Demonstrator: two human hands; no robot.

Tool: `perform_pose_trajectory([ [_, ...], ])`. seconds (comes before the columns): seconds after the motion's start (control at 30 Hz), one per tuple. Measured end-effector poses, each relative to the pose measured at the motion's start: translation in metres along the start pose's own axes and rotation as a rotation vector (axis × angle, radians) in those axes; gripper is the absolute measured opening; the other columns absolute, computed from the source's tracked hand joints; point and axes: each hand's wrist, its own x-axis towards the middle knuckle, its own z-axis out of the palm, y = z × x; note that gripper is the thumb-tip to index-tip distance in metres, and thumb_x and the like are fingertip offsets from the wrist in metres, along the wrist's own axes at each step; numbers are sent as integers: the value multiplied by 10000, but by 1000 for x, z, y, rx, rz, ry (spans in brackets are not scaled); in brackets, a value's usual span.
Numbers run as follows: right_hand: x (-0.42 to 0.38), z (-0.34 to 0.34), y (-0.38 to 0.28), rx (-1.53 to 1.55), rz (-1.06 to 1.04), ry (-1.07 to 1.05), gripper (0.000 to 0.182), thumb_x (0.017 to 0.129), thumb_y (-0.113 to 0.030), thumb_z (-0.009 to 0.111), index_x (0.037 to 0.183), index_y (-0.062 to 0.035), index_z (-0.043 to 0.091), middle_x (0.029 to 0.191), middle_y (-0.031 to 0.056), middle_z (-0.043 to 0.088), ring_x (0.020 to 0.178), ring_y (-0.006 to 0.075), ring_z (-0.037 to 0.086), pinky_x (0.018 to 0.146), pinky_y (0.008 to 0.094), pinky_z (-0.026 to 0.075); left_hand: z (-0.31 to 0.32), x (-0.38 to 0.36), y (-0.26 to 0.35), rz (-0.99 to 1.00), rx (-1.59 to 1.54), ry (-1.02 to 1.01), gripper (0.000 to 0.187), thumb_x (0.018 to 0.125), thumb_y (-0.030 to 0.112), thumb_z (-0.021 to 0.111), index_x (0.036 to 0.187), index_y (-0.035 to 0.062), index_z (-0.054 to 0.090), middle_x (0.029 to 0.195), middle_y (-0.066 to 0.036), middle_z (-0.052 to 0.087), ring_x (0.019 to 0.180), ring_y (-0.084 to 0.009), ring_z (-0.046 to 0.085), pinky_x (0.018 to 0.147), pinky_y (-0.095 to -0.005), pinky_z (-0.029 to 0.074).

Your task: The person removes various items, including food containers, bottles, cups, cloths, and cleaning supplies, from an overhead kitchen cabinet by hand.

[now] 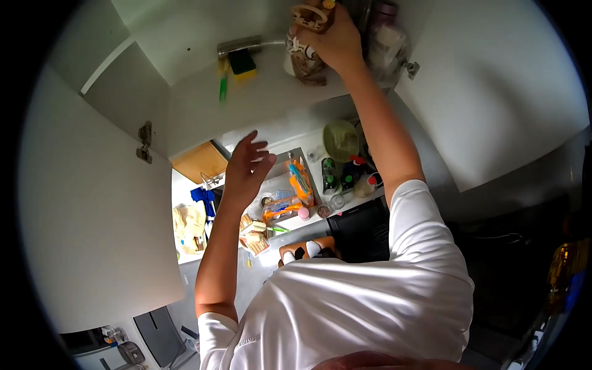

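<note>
My right hand reaches into the cabinet, its fingers wrapped round a brown-and-white patterned bottle with a tan carry loop on top. The bottle stands upright close over the cabinet floor, and part of it is hidden by the hand. Lower down and to the left, my left hand hangs in the air with its fingers apart, holding nothing. It is in front of the cabinet's front edge, above the counter. Inside the cabinet, a green-and-yellow sponge and a green-handled brush lie left of the bottle.
Open cabinet doors flank me, one left and one right. A plastic-wrapped item stands right of my hand. Below are a sink with orange packages, a green bowl, dark bottles and a wooden board.
</note>
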Motion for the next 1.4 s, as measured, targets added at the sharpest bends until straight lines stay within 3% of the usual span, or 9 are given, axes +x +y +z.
perform_pose_trajectory([
  [0.23, -123, 20, -14, 166, -243, -178, 848, 700, -280, 974, 1376, -42, 521, 1169, 79, 703, 1083, 177, 687, 950, 329, 556, 30, -10, 35, 300, 319, 192, 1382, 684, 199, 968, 1659, 63, -2, 1624, -259, 314, 1478, -369, 395, 1209, -473, 355],
  [0.57, -216, 40, 40, 337, 35, -508, 1169, 699, -242, 965, 1587, 8, 247, 1477, 238, 523, 1355, 341, 557, 1136, 406, 450, 30, -56, -28, -105, -140, -56, 652, 729, 126, 858, 1273, 2, 521, 1091, -101, 674, 838, -167, 697, 752, -311, 589],
  [0.63, -233, 43, 78, 508, 77, -656, 1371, 689, -235, 978, 1648, -15, 22, 1628, 237, 354, 1509, 372, 373, 1246, 430, 329, 30, -59, -31, -111, -125, -105, 653, 745, 118, 870, 1292, -11, 538, 1146, -100, 684, 954, -181, 699, 847, -321, 584],
  [0.73, -269, 58, 118, 712, 226, -850, 1347, 689, -240, 981, 1650, -23, 62, 1642, 222, 337, 1522, 344, 358, 1264, 435, 291, 27, -60, -51, -104, -141, -158, 689, 756, 80, 885, 1328, -18, 515, 1174, -107, 686, 1002, -185, 699, 899, -328, 580],
  [0.87, -307, 60, 134, 681, 544, -1004, 983, 758, -273, 933, 1534, -6, 391, 1277, 143, 671, 1092, 233, 671, 949, 358, 534, 27, -57, -70, -221, -188, -212, 751, 755, 83, 896, 1370, -22, 477, 1233, -133, 660, 1059, -204, 690, 929, -345, 572],
  [1.0, -326, 61, 151, 550, 532, -912, 751, 803, -396, 897, 1332, 27, 573, 992, 64, 713, 906, 178, 676, 814, 327, 528, 33, -44, -92, -201, -118, -223, 729, 755, 41, 880, 1353, -17, 466, 1225, -126, 652, 1053, -205, 687, 911, -331, 577],
  [1.13, -331, 55, 153, 613, 408, -500, 1046, 787, -492, 903, 1499, 74, 385, 1281, 179, 629, 1109, 275, 659, 900, 329, 547, 43, -39, -113, -267, -26, -240, 749, 743, 30, 883, 1362, 1, 462, 1226, -126, 639, 1082, -191, 667, 922, -328, 565],
  [1.2, -326, 42, 137, 541, 639, -475, 1014, 802, -381, 917, 1544, 4, 344, 1305, 175, 646, 1113, 254, 679, 984, 366, 532, 49, -38, -133, -168, 64, -299, 874, 729, 28, 878, 1467, 8, 410, 1326, -129, 609, 1189, -210, 630, 1000, -339, 541],
  [1.4, -329, 43, 126, 36, 489, -580, 1061, 733, -511, 916, 1530, -37, 400, 1311, 216, 658, 1143, 328, 698, 941, 399, 561, 55, -54, -172, -93, 260, -405, 921, 740, 90, 905, 1487, 14, 372, 1377, -174, 588, 1265, -266, 600, 1074, -387, 501],
])
